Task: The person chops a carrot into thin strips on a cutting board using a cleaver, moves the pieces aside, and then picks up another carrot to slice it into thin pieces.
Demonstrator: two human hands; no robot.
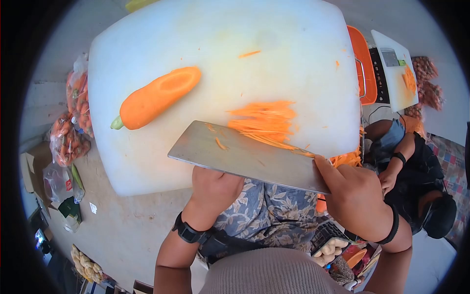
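My right hand (355, 198) is closed on the handle end of a cleaver (245, 154), with the index finger laid along the blade. The broad blade lies aslant over the near edge of the white cutting board (313, 39), and a few carrot shreds cling to it. Along its far side is a pile of carrot shreds (264, 120). My left hand (215, 188) is under the near edge of the blade by the board's front; its fingers are hidden. A cut carrot (156, 100) with a green stem end rests on the board's left part.
Bags of carrots (68, 139) stand at the left beside an open cardboard box (36, 171). An orange tub (360, 63) and more shreds (347, 159) are at the right. Beyond sits another person (416, 161) near a second cutting board (391, 93).
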